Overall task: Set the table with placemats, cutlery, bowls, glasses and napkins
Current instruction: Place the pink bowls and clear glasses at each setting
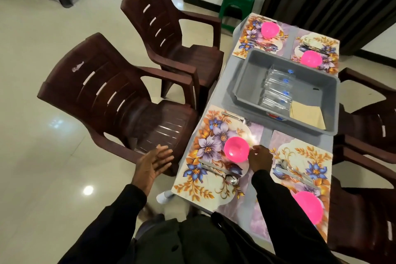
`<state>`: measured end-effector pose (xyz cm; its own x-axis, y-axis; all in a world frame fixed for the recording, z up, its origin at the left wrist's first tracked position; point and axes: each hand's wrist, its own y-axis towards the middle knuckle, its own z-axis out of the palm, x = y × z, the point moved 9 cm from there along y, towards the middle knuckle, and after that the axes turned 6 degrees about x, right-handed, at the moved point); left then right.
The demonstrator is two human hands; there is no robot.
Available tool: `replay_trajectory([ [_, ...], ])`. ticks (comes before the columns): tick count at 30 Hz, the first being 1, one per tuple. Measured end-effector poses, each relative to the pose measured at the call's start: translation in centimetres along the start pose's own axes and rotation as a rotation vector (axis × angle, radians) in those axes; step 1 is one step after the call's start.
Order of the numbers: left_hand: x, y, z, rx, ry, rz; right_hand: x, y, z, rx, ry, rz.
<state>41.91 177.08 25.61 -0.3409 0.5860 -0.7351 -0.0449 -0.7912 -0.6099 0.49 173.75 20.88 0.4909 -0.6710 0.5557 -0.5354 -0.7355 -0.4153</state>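
Right grip [259, 157] pinches the bowl [236, 149] by its rim; left grip [153, 162] hangs open. Released carelessly, the light bowl could tip toward the cutlery [217, 170].

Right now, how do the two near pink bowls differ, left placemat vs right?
The left bowl sits midway on the left placemat; the right bowl sits at the right placemat's near end. A spoon lies nearer the person than the left bowl; the other spoon lies beyond the right bowl. The right hand holds the left bowl's rim; no hand is on the right bowl. Both are pink.
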Motion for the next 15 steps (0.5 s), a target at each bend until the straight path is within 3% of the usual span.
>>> replay_trajectory([
  [3,-1.5,0.0,-2.1,0.002,0.020,0.061,3.4,-1.8,-0.2,-0.006,0.032,-0.101],
  [7,-3.7,-0.5,-6.4,-0.009,0.042,0.115,9.7,-5.6,3.0,0.111,0.019,-0.255],
  [15,-10.2,-3.4,-22.1,-0.146,0.299,0.260,24.7,-18.1,18.4,0.383,-0.143,-0.644],
])
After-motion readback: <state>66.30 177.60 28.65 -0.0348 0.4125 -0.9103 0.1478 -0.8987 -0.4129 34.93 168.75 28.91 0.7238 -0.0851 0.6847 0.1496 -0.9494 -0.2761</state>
